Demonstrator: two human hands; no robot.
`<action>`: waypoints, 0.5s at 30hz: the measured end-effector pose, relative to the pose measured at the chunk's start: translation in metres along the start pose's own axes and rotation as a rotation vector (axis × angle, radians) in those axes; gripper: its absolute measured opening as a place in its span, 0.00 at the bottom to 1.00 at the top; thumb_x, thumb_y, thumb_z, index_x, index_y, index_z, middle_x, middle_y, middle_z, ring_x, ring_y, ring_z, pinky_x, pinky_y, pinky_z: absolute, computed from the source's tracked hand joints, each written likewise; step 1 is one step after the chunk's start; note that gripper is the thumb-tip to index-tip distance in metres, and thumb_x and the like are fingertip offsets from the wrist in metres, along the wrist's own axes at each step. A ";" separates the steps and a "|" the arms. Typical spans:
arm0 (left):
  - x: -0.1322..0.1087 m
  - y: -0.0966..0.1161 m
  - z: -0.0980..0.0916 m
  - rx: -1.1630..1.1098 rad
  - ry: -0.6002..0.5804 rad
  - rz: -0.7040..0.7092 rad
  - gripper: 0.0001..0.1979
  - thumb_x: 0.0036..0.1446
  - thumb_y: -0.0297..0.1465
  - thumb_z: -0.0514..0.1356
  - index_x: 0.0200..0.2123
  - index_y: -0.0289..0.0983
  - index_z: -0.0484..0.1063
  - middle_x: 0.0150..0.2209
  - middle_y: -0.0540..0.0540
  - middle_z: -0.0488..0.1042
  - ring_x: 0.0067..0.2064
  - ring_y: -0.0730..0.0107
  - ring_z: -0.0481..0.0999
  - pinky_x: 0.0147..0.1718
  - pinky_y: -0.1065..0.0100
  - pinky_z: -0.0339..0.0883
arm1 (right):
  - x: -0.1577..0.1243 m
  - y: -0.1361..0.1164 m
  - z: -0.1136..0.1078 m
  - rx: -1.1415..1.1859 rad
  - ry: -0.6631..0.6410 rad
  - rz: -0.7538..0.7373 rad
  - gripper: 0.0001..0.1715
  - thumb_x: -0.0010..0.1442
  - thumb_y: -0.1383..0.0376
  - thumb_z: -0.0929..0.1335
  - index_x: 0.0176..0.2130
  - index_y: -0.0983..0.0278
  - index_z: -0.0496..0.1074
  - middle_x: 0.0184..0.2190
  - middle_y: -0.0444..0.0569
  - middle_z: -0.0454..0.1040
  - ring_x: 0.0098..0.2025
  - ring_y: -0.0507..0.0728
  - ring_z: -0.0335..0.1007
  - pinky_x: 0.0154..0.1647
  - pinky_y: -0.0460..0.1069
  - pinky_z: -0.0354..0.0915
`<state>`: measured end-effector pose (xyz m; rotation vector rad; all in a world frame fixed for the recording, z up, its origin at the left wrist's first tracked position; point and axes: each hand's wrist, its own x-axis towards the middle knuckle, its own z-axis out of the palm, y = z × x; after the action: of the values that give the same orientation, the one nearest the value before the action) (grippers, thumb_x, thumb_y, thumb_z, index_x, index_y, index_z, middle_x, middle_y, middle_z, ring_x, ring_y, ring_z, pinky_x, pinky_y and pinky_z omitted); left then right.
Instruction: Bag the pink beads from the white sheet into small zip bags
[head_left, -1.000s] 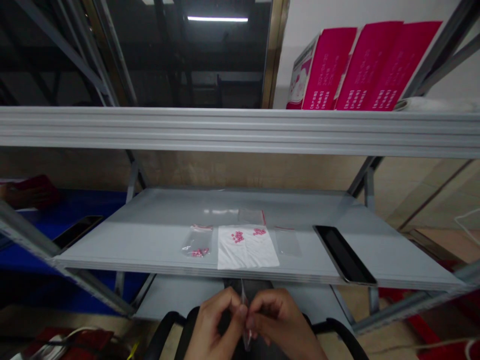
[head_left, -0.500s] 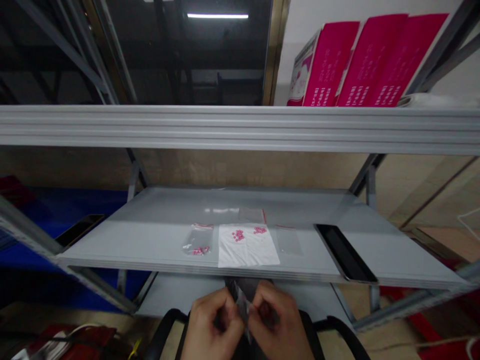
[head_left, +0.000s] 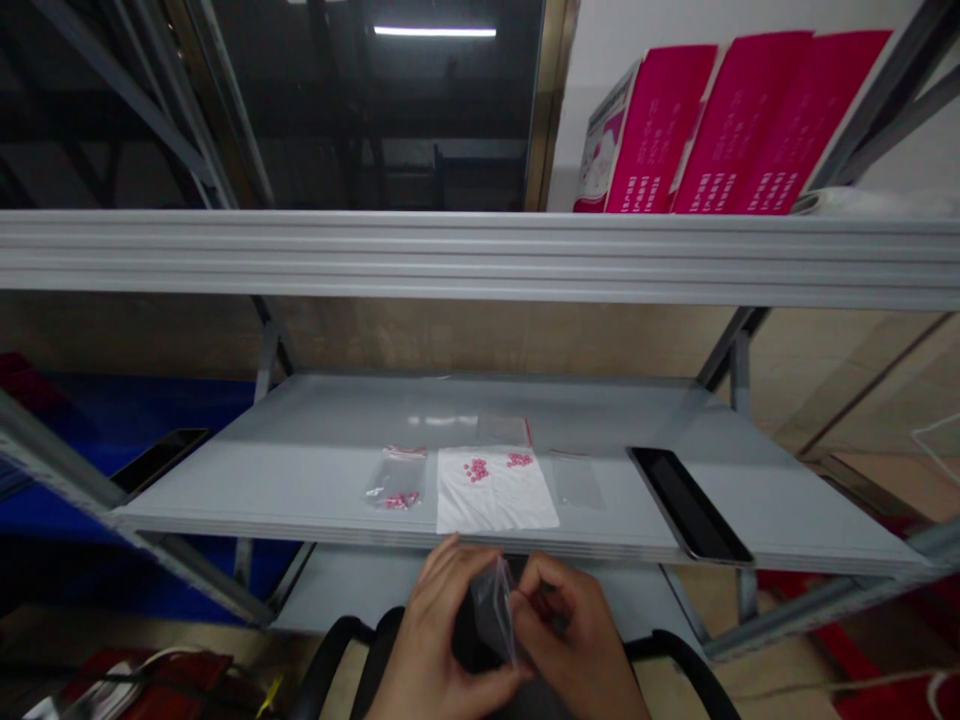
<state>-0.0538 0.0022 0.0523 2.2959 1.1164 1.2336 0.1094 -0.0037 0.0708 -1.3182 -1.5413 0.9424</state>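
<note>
Below the shelf's front edge, a small clear plastic bag is held upright between my hands. My left hand grips it at top and bottom, fingers above and thumb below. My right hand pinches its right side. On the shelf, a white cloth bears two clusters of small pink pieces, the left cluster and the right cluster. To its left lies a clear bag with pink pieces inside. Another flat clear bag lies right of the cloth, and a red-edged one behind it.
A dark phone-like device lies at the shelf's right, its end at the front edge. A metal beam crosses above, with pink boxes on top right. Another dark device lies at far left. Chair armrests flank my hands.
My left hand has opened out from a tight pinch and moved up around the bag, its thumb now at the bottom. The bag is raised and shows more of its surface. My right hand shifted slightly.
</note>
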 end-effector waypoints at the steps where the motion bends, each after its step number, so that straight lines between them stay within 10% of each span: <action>1: -0.002 -0.003 0.002 0.011 0.011 0.007 0.42 0.39 0.31 0.73 0.58 0.49 0.62 0.52 0.41 0.77 0.54 0.47 0.76 0.56 0.46 0.66 | 0.001 0.000 0.000 -0.018 0.007 0.002 0.11 0.51 0.62 0.63 0.20 0.60 0.57 0.16 0.38 0.55 0.19 0.50 0.55 0.20 0.44 0.51; 15: 0.005 -0.005 0.008 -0.193 0.099 -0.144 0.25 0.39 0.25 0.70 0.43 0.43 0.72 0.41 0.48 0.80 0.43 0.59 0.80 0.40 0.64 0.74 | 0.010 0.011 0.001 -0.201 0.075 -0.103 0.16 0.57 0.62 0.63 0.20 0.61 0.58 0.16 0.39 0.58 0.20 0.50 0.57 0.21 0.44 0.52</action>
<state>-0.0482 0.0097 0.0479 1.9965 1.1206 1.3471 0.1115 0.0081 0.0612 -1.3823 -1.6619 0.6805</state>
